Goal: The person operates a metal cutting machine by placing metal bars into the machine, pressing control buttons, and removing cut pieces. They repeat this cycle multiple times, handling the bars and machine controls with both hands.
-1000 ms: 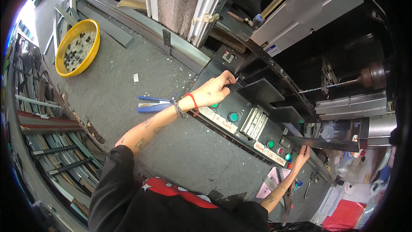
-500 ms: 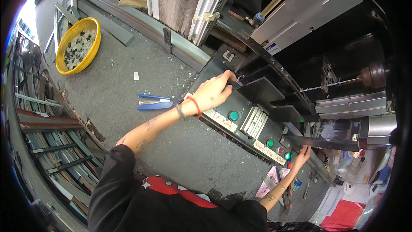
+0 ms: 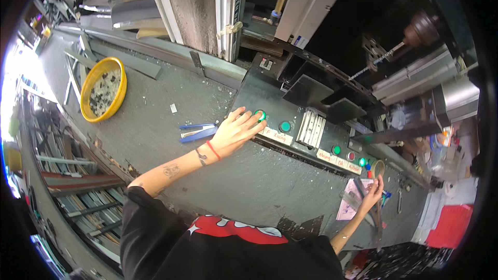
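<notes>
My left hand (image 3: 239, 130) lies over the front edge of a dark machine panel (image 3: 270, 93). Its fingers are spread, with fingertips on a lit green push button (image 3: 261, 115); nothing is held in it. To the right sit another green button (image 3: 285, 126) and a ribbed metal block (image 3: 311, 128). My right hand (image 3: 372, 195) is over pink paper (image 3: 350, 202) and dark strips at the panel's right end. Its fingers stretch out toward a round, tan, roll-like thing (image 3: 379, 168); no grip on anything shows.
A blue-handled tool (image 3: 198, 134) lies left of my left wrist. A yellow basin (image 3: 123, 96) of small scraps stands at far left. More buttons (image 3: 351, 156) line the panel's right front. Dark metal plates (image 3: 308, 92) and a threaded rod (image 3: 378, 60) rise behind.
My left hand has come back from the panel's rear part onto the green button. My right hand has left the dark bar's end and moved nearer my body. The view has shifted.
</notes>
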A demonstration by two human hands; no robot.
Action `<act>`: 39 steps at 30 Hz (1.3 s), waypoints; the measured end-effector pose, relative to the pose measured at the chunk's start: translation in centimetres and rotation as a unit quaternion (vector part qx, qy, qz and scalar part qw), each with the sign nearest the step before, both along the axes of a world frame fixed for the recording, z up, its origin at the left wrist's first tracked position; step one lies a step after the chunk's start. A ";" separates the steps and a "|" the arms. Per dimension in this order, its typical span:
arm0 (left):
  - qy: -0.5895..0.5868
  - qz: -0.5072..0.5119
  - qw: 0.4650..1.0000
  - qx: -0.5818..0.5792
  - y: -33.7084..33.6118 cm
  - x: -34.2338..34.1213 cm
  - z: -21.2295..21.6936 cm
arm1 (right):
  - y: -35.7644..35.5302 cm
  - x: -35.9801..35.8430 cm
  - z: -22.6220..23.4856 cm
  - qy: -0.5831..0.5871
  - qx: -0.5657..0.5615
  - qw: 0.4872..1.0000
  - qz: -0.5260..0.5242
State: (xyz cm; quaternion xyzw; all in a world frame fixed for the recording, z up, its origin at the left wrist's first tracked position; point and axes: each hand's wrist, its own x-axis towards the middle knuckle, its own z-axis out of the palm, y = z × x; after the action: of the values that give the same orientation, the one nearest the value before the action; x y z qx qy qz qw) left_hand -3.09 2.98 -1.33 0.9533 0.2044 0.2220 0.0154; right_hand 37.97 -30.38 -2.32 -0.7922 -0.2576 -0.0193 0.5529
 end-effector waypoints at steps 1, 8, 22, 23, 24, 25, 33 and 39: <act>-0.004 0.005 1.000 0.010 -0.2 0.1 -0.1 | 0.3 -0.8 0.4 0.005 0.018 1.000 0.005; 0.000 -0.061 0.995 0.082 -1.8 3.3 -1.6 | 5.9 -9.9 2.8 0.070 -0.036 0.993 0.085; -0.121 -0.084 0.989 -0.025 -5.2 4.0 -2.2 | 13.9 -17.8 3.0 -0.137 -0.151 0.975 0.084; -0.132 -0.101 0.985 -0.033 -6.6 3.3 -3.0 | 14.1 -17.5 3.1 -0.178 -0.141 0.971 0.070; -0.133 -0.121 0.982 -0.059 -8.0 2.7 -3.7 | 14.3 -17.3 3.2 -0.205 -0.136 0.968 0.051; -0.124 -0.139 0.978 -0.094 -9.1 2.2 -4.3 | 14.4 -17.2 3.2 -0.198 -0.202 0.958 0.050; -0.030 -0.117 0.970 -0.212 -10.8 2.2 -6.0 | 15.6 -16.9 1.6 -0.220 -0.216 0.951 -0.016; -0.045 -0.119 0.966 -0.225 -10.7 2.2 -5.8 | 15.2 -17.6 1.4 -0.140 -0.184 0.973 -0.019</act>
State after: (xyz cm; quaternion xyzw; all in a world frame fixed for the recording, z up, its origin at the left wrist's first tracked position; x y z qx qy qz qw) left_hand -0.92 -7.77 -7.16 0.9318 0.1330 0.2096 0.2649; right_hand 20.41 -15.20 -0.92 -0.8744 -0.3165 -0.0933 0.3558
